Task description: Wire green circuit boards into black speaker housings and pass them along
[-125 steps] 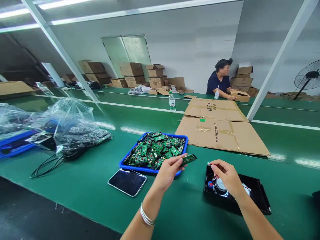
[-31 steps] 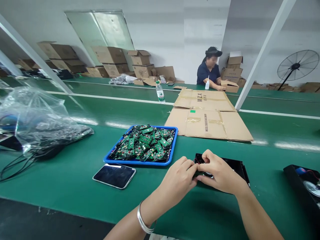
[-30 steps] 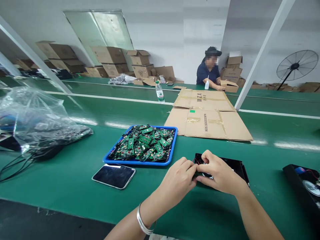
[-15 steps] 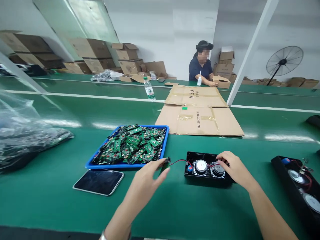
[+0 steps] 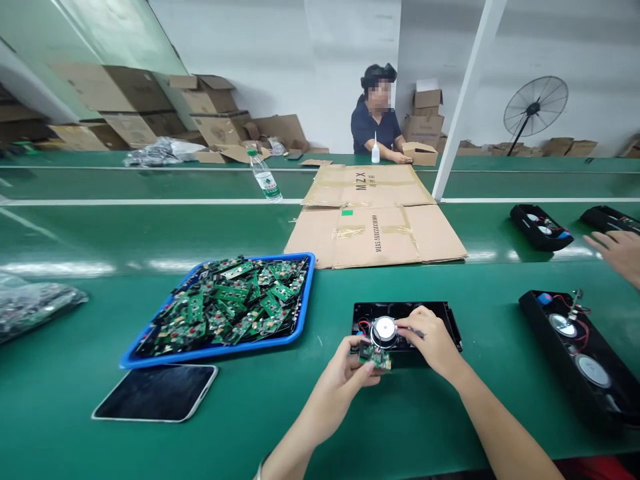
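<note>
My left hand (image 5: 345,381) grips a small green circuit board (image 5: 376,357) at the front left edge of a black speaker housing (image 5: 453,327). A round silver speaker (image 5: 385,331) sits in the housing, just behind the board. Above the housing's middle, my right hand (image 5: 429,339) is closed, thumb and fingertips together beside the speaker; what they pinch is too small to make out. Red wires (image 5: 363,325) show at the housing's left end. To the left, a blue tray (image 5: 311,287) holds a heap of green circuit boards (image 5: 233,293).
A phone (image 5: 157,393) lies before the tray. Flattened cardboard (image 5: 375,233) is behind the housing. Another speaker housing (image 5: 613,373) lies at the right, with two more beyond and another person's hand (image 5: 620,252) beside them. A bottle (image 5: 267,179) and a seated person (image 5: 376,120) are farther back.
My left hand has moved right with the circuit board, from beside the tray to the housing. My right hand has shifted left over the housing. Another person's hand has appeared at the right.
</note>
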A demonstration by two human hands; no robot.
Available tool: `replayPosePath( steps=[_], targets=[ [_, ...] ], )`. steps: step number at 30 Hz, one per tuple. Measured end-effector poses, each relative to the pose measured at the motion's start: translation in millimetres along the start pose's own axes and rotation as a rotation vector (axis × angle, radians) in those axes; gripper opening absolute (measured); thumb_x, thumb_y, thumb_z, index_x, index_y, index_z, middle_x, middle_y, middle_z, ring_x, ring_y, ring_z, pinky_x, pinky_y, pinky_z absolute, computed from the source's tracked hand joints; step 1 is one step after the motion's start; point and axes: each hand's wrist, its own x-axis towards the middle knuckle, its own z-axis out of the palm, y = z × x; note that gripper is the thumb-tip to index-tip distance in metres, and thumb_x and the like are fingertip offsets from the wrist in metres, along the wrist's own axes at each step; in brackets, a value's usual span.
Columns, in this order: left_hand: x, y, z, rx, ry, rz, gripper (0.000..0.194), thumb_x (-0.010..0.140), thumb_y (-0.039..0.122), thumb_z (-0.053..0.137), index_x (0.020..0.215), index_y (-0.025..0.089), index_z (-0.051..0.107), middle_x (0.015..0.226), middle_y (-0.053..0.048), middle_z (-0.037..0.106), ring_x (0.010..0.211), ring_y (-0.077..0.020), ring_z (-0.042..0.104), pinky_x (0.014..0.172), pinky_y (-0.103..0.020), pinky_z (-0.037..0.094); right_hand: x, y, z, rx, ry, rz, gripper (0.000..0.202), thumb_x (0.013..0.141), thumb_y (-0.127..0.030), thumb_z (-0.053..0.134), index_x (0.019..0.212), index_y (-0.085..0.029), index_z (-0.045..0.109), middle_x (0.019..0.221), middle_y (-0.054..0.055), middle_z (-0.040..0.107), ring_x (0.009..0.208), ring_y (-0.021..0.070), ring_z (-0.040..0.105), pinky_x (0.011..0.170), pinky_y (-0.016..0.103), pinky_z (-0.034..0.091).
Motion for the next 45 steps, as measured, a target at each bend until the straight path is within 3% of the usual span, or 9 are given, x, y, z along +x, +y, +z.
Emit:
replayPosePath(
  steps=[5, 10, 15, 22, 26, 31, 34, 39, 45],
  targets=[
    [24, 5, 12.1, 0.185, 0.127, 0.122, 0.047, 0.083, 0.039, 0.050, 0.120, 0.013, 0.037, 0.098, -0.008, 0.063, 0.094, -0.0169, 0.062, 0.088, -0.032, 0.053, -2, 7, -5, 0.187, 0.026, 0.068, 0.024, 0.084, -0.037, 0.053, 0.093, -0.023, 0.071, 0.084, 0.004, 0.062, 0.083, 0.0101, 0.052, 0.074, 0.021, 0.045],
    [38, 7, 16.3, 0.222, 0.213, 0.149, 0.053, 0.083, 0.037, 0.049, 0.128, 0.012, 0.037, 0.092, -0.007, 0.064, 0.090, -0.0177, 0.064, 0.080, -0.032, 0.057, -4, 9, -4, 0.111, 0.050, 0.015, 0.021, 0.084, -0.035, 0.054, 0.084, -0.022, 0.070, 0.082, 0.002, 0.063, 0.086, 0.0110, 0.047, 0.077, 0.024, 0.043],
    [41, 10, 17.4, 0.260, 0.207, 0.159, 0.051, 0.084, 0.034, 0.049, 0.128, 0.011, 0.040, 0.089, -0.007, 0.066, 0.086, -0.0180, 0.066, 0.079, -0.033, 0.057, -8, 8, 6, -0.094, 0.074, -0.172, 0.023, 0.088, -0.032, 0.048, 0.083, -0.019, 0.066, 0.080, 0.001, 0.061, 0.081, 0.0100, 0.041, 0.076, 0.027, 0.034],
    [45, 3, 19.0, 0.267, 0.173, 0.195, 0.047, 0.085, 0.033, 0.048, 0.126, 0.012, 0.042, 0.097, -0.009, 0.066, 0.088, -0.0188, 0.066, 0.082, -0.034, 0.056, -9, 6, 9, -0.253, 0.110, -0.255, 0.022, 0.090, -0.029, 0.046, 0.085, -0.020, 0.065, 0.079, 0.001, 0.060, 0.080, 0.0092, 0.039, 0.074, 0.026, 0.027],
    [44, -1, 18.9, 0.423, 0.157, 0.262, 0.037, 0.087, 0.031, 0.044, 0.121, 0.015, 0.046, 0.098, -0.007, 0.066, 0.088, -0.0175, 0.065, 0.082, -0.033, 0.054, -9, 6, 9, -0.318, 0.106, -0.310, 0.020, 0.090, -0.025, 0.044, 0.085, -0.019, 0.063, 0.077, 0.000, 0.059, 0.079, 0.0092, 0.037, 0.071, 0.025, 0.026],
    [40, -1, 16.8, 0.504, 0.113, 0.352, 0.029, 0.089, 0.026, 0.041, 0.117, 0.019, 0.048, 0.104, -0.004, 0.063, 0.091, -0.0139, 0.063, 0.082, -0.027, 0.052, -10, 9, 12, -0.204, 0.032, -0.103, 0.017, 0.086, -0.030, 0.050, 0.083, -0.018, 0.062, 0.077, 0.002, 0.056, 0.079, 0.0099, 0.040, 0.072, 0.024, 0.030],
    [39, 1, 15.7, 0.517, 0.092, 0.387, 0.028, 0.089, 0.024, 0.040, 0.115, 0.018, 0.048, 0.106, -0.005, 0.062, 0.091, -0.0129, 0.062, 0.083, -0.026, 0.051, -9, 9, 9, -0.152, -0.020, 0.052, 0.025, 0.084, -0.033, 0.053, 0.105, -0.021, 0.061, 0.084, 0.004, 0.055, 0.081, 0.0111, 0.042, 0.074, 0.024, 0.035],
    [38, 1, 15.0, 0.582, 0.046, 0.452, 0.026, 0.090, 0.024, 0.039, 0.112, 0.018, 0.049, 0.106, -0.006, 0.060, 0.091, -0.0130, 0.061, 0.083, -0.027, 0.050, -8, 6, 4, -0.137, -0.137, 0.045, 0.028, 0.086, -0.039, 0.048, 0.109, -0.028, 0.061, 0.088, 0.004, 0.054, 0.086, 0.0116, 0.043, 0.079, 0.027, 0.037],
    [39, -5, 15.7, 0.540, 0.068, 0.459, 0.027, 0.091, 0.027, 0.037, 0.113, 0.017, 0.049, 0.108, -0.008, 0.059, 0.089, -0.0136, 0.061, 0.083, -0.028, 0.051, -10, 7, 9, -0.161, -0.076, 0.030, 0.029, 0.088, -0.040, 0.046, 0.107, -0.026, 0.062, 0.089, 0.005, 0.054, 0.086, 0.0119, 0.044, 0.078, 0.027, 0.038]
  ],
)
